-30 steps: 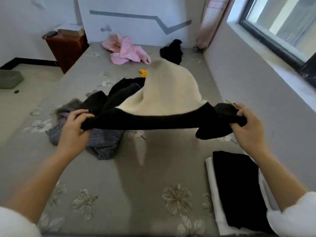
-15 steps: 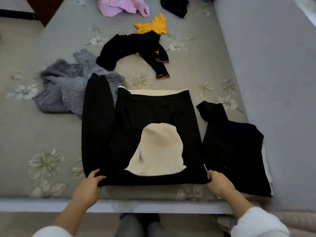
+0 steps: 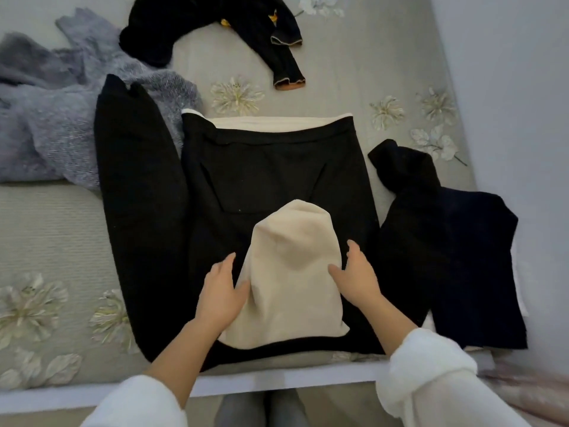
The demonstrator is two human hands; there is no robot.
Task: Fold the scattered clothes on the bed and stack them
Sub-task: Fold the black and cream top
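Grey floral bedspread (image 3: 308,97), seen from the foot edge. Black hoodie (image 3: 271,174) lies flat and face up right in front of me, hem at the far side, neck at the near edge. Its cream-lined hood (image 3: 292,272) is flopped onto the chest, long axis pointing straight away from me.

- Left hand (image 3: 223,291): fingers straight and spread, holding nothing, touching the hood's left edge.
- Right hand (image 3: 354,278): same, flat against the right edge.
- One sleeve (image 3: 138,195) lies straight, parallel to the body, outboard of the left hand.
- Other sleeve (image 3: 406,192) is crumpled onto the folded dark stack (image 3: 480,257), nearer the right hand.

My read: hood is being flattened, and sleeves fold inward next. The right one needs lifting off the stack.
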